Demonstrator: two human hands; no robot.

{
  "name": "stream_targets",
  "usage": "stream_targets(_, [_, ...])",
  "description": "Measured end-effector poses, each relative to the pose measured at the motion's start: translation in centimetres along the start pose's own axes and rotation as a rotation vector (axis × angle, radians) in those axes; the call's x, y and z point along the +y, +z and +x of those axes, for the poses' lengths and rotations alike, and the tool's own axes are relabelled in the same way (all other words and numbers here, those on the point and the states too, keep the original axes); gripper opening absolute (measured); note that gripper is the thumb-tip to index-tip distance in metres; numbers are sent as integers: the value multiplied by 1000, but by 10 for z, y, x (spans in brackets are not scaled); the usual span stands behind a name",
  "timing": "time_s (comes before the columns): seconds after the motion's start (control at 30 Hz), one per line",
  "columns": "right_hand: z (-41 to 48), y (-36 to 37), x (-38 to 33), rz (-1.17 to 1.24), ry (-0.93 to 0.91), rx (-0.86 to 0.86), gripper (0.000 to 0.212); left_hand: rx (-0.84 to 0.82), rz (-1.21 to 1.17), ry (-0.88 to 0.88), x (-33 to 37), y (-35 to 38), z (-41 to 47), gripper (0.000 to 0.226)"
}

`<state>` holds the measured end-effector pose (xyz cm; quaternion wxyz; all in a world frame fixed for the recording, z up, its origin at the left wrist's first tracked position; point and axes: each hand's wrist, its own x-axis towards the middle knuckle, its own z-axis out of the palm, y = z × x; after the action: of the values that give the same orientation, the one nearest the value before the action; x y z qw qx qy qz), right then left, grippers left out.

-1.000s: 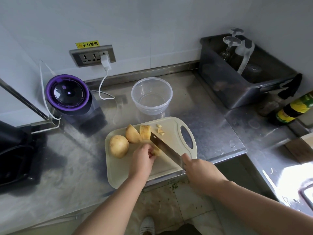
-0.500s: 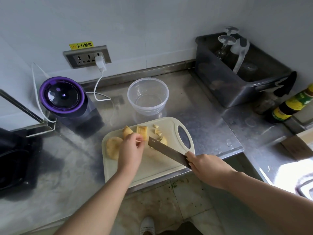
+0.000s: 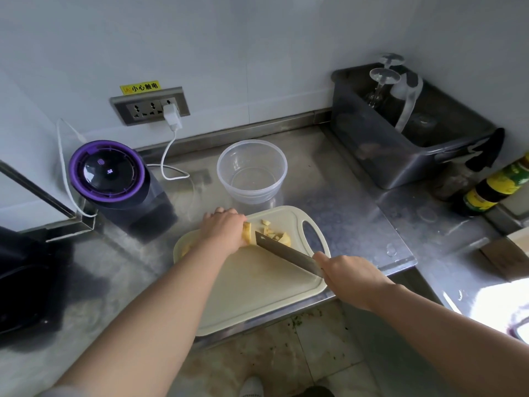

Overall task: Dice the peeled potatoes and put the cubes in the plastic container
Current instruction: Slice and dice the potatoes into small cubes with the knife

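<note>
Steel counter point(image 3: 329, 179) | left hand point(image 3: 221, 229) pins potato point(image 3: 246, 234) on board point(image 3: 257, 287) | right hand point(image 3: 350, 277) grips knife point(image 3: 286, 252)

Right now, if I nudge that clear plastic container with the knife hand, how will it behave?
The clear plastic container looks thin-walled and empty, so it is probably light and would likely slide easily on the smooth steel counter. Its wide, low shape suggests it would skid rather than tip.

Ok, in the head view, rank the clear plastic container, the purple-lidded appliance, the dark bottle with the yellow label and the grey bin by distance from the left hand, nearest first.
1. Clear plastic container, just behind the left hand.
2. Purple-lidded appliance, to its left.
3. Grey bin, back right by the wall.
4. Dark bottle with the yellow label, far right edge.
</note>
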<state>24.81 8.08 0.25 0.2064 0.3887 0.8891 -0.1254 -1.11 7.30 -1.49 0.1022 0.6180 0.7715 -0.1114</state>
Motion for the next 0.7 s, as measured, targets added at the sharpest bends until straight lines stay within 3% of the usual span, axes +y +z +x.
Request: stream_targets(0.7, [7, -4, 3, 81, 29, -2, 15, 104, -83, -15, -8, 14, -7, 46])
